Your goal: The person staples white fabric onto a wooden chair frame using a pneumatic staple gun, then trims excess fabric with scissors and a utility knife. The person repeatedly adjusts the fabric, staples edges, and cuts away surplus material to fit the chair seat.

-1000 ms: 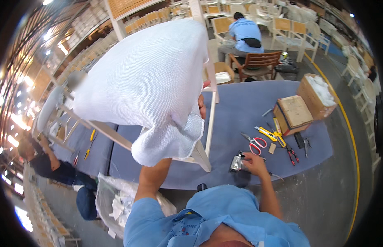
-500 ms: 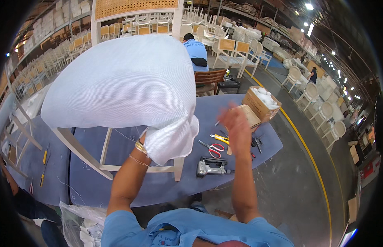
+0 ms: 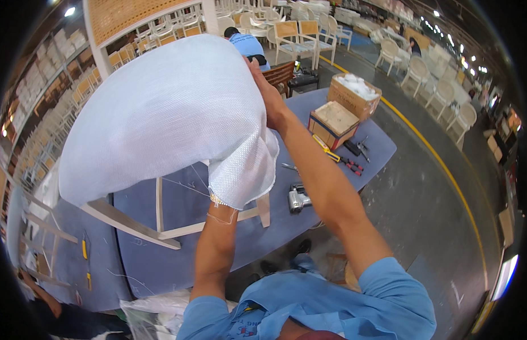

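A wooden chair (image 3: 156, 234) stands on the table in front of me, its seat (image 3: 161, 107) covered with white woven fabric. A loose flap of that fabric (image 3: 243, 170) hangs at the seat's near right corner. My left forearm (image 3: 216, 249) reaches up beneath the flap; cloth hides the hand and its fingers. Against the right side of the seat lies my right hand (image 3: 268, 96), fingers extended along the fabric. Loose threads dangle by my left wrist. A silver staple gun (image 3: 298, 198) rests on the table, partly behind my right forearm.
Right of the chair, the blue-grey table (image 3: 371, 139) carries a yellow cutter (image 3: 324, 146), red-handled pliers (image 3: 352, 165), a small box (image 3: 333, 123) and a carton with white stuffing (image 3: 356, 93). Another yellow-handled tool (image 3: 86, 260) lies left. Two people are nearby, one ahead, one lower left.
My right hand has moved from above the tools to the right side of the seat. The left hand stays under the flap. The view has shifted and tilted.
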Motion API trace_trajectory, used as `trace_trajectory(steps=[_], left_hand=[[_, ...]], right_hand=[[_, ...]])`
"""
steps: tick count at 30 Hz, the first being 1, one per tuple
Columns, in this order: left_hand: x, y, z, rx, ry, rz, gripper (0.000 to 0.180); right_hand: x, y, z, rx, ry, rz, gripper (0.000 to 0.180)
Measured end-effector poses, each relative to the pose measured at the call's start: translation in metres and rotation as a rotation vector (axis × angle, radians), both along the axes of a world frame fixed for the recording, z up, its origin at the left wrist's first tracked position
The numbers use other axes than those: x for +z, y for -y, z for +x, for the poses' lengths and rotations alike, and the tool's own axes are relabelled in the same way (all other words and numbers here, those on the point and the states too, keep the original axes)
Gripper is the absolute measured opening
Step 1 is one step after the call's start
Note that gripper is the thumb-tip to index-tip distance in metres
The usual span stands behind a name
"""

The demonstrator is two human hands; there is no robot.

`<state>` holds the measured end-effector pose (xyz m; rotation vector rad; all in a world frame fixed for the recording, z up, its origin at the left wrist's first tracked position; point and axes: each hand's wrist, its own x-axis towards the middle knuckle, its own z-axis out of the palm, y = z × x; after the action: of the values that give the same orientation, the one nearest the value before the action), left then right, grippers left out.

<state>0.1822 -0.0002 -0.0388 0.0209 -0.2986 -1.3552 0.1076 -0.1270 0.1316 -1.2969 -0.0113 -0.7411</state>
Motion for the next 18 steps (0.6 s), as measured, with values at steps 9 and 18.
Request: trace_trajectory(steps=[9,18], left_hand=[[0.056,-0.032,-0.015,-0.056,0.02,0.001,0.041],[0.013,-0.04,-0.003,0.207,0.201,0.114,0.042]], right_hand=[[-0.043,0.007,0.008,-0.215,0.294,-0.436,0.072],[-0.36,-0.026,-0.173,-0.806,-0.473,0.463,0.043]])
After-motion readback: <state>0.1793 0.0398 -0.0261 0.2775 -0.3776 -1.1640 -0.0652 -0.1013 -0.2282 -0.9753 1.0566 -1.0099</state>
